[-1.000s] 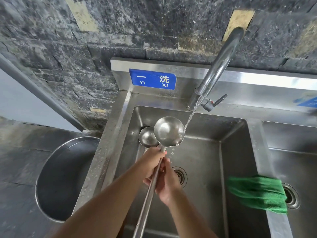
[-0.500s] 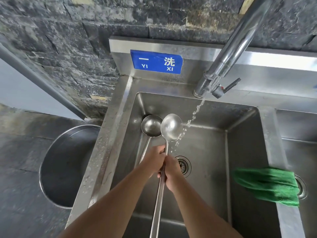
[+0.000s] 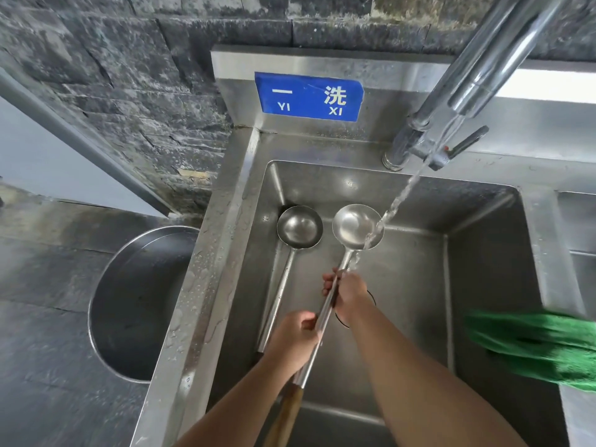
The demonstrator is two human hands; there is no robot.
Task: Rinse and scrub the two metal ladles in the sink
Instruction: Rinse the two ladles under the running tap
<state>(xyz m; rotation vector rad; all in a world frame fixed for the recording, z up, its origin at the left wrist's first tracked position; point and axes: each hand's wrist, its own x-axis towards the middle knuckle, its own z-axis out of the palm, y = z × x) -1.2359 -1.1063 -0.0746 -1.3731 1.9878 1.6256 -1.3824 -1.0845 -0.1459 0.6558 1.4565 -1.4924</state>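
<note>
You are looking down into a stainless steel sink (image 3: pixel 483 285). Its left rim is running from 7 o'clock up to 11 o'clock, its back wall is lying at 12 o'clock, and its right divider is standing at 3 o'clock with a green cloth (image 3: pixel 535 346) draped over it. Open steel floor is showing between your arms and that divider. A round metal tub (image 3: pixel 135 304) is sitting outside the rim at 9 o'clock.

Your left hand (image 3: pixel 295 341) is gripping the held ladle (image 3: pixel 356 225) at 6 o'clock, fingers curled tight round the metal shaft just above its wooden end (image 3: pixel 287 411). Your right hand (image 3: pixel 350 293) is wrapping the same shaft higher up, just below the bowl. That bowl is facing up at 12 o'clock, and the water stream (image 3: pixel 403 195) from the faucet (image 3: pixel 477 75) at 1 o'clock is striking its right edge.

The second ladle (image 3: pixel 300 227) is lying in the sink at 11 o'clock, its bowl just beside the held one but apart, its shaft running down along the left wall toward your left hand.
</note>
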